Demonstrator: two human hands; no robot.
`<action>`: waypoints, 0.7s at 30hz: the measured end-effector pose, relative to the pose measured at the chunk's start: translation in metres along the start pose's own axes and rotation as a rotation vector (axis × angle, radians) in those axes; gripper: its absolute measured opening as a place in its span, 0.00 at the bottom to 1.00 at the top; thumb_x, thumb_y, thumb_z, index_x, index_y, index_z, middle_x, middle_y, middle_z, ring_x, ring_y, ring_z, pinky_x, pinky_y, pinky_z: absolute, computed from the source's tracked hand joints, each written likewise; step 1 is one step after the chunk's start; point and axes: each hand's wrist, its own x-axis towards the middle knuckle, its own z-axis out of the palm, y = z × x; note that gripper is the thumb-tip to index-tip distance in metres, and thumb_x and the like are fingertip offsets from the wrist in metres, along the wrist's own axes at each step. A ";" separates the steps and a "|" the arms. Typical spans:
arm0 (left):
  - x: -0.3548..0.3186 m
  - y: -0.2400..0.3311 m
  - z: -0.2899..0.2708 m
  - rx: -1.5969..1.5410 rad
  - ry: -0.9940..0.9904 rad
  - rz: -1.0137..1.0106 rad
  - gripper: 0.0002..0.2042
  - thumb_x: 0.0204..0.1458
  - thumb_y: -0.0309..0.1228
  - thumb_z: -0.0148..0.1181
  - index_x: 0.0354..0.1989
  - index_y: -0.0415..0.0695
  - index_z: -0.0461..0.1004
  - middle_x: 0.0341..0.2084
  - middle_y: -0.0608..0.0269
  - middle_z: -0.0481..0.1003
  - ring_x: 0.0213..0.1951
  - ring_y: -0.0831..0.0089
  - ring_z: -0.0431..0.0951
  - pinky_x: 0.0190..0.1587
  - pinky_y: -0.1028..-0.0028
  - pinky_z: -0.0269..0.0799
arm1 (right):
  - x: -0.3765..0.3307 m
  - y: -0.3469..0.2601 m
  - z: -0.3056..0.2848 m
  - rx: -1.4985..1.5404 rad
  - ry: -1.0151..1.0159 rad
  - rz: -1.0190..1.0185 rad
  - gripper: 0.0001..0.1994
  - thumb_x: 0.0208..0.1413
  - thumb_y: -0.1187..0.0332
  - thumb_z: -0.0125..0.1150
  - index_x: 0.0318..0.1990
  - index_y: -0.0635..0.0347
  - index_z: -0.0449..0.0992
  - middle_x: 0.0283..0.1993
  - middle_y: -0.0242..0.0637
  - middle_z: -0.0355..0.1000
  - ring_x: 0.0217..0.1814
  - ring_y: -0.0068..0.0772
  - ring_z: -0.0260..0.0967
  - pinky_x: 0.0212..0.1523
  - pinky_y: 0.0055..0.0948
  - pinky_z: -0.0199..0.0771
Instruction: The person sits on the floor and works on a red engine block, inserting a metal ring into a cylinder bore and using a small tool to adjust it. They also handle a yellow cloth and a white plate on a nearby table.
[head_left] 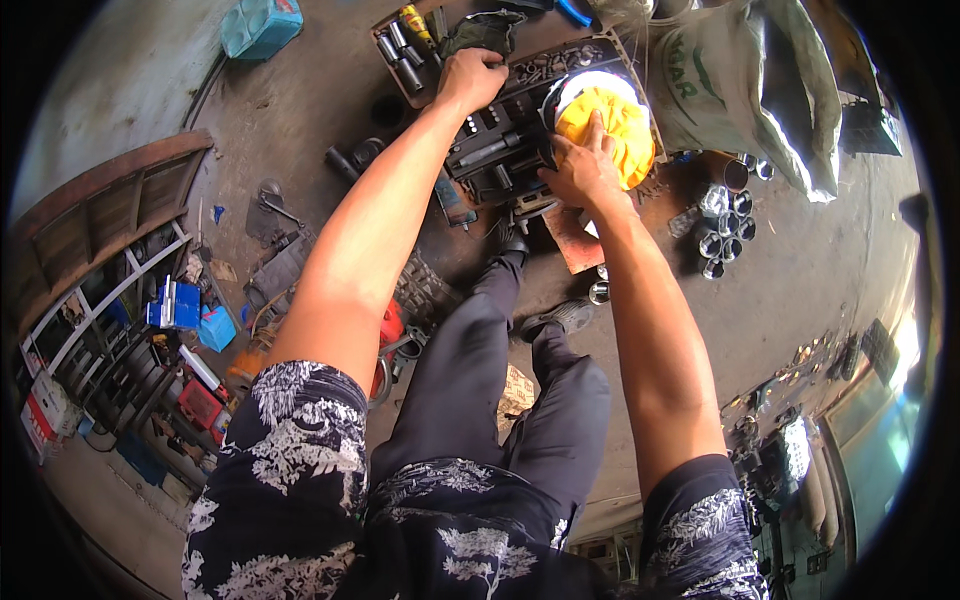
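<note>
My right hand [588, 172] grips a puffy yellow cloth bundle [612, 125] with a white patch and a dark edge. One finger lies across the yellow; the thumb is at the dark edge. The bundle covers the right part of an open dark tool case [490, 150] with sockets and bars in it. Past the case's far left edge, my left hand [472, 80] is closed with curled fingers; anything inside them is hidden. Beside it are a crumpled dark cloth [485, 32] and a tray holding metal sockets [402, 55] and a yellow-handled tool [417, 24].
A large white woven sack [735, 90] stands at the far right. Several metal cylinders, perhaps pistons [725, 232], lie on the floor below it. A phone-like object [455, 200] is by the case. Left are a metal rack [110, 300] and a blue box [178, 305].
</note>
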 end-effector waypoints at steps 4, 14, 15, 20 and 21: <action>0.001 -0.003 -0.005 -0.149 0.034 -0.146 0.17 0.45 0.45 0.72 0.40 0.48 0.86 0.33 0.56 0.84 0.39 0.68 0.83 0.47 0.71 0.75 | -0.001 0.000 -0.002 -0.002 0.007 -0.013 0.32 0.50 0.51 0.67 0.66 0.35 0.69 0.78 0.60 0.31 0.75 0.67 0.43 0.69 0.49 0.61; 0.007 -0.010 -0.013 -0.061 0.200 -0.211 0.16 0.40 0.42 0.78 0.25 0.43 0.79 0.23 0.62 0.81 0.28 0.71 0.79 0.36 0.69 0.75 | -0.001 -0.002 -0.010 0.032 -0.031 -0.004 0.30 0.51 0.52 0.66 0.65 0.37 0.71 0.77 0.63 0.32 0.74 0.70 0.43 0.71 0.50 0.56; 0.006 -0.010 -0.014 -0.034 0.193 -0.175 0.16 0.40 0.42 0.78 0.24 0.43 0.79 0.23 0.61 0.80 0.28 0.70 0.79 0.36 0.68 0.75 | -0.001 -0.002 -0.010 0.026 -0.032 -0.006 0.30 0.51 0.52 0.66 0.64 0.37 0.71 0.77 0.64 0.32 0.74 0.71 0.43 0.71 0.50 0.56; 0.009 -0.017 -0.012 0.028 0.169 -0.144 0.18 0.40 0.43 0.78 0.26 0.43 0.77 0.22 0.59 0.79 0.29 0.67 0.80 0.37 0.67 0.75 | 0.001 -0.001 -0.011 -0.003 -0.036 -0.021 0.29 0.52 0.50 0.64 0.64 0.37 0.71 0.76 0.66 0.33 0.72 0.73 0.45 0.72 0.50 0.54; 0.010 -0.020 -0.011 0.046 0.174 -0.147 0.19 0.39 0.44 0.78 0.27 0.43 0.77 0.23 0.59 0.80 0.29 0.67 0.80 0.37 0.67 0.75 | 0.002 -0.001 -0.011 0.005 -0.034 -0.021 0.29 0.52 0.50 0.64 0.64 0.37 0.71 0.76 0.67 0.33 0.72 0.73 0.45 0.71 0.50 0.54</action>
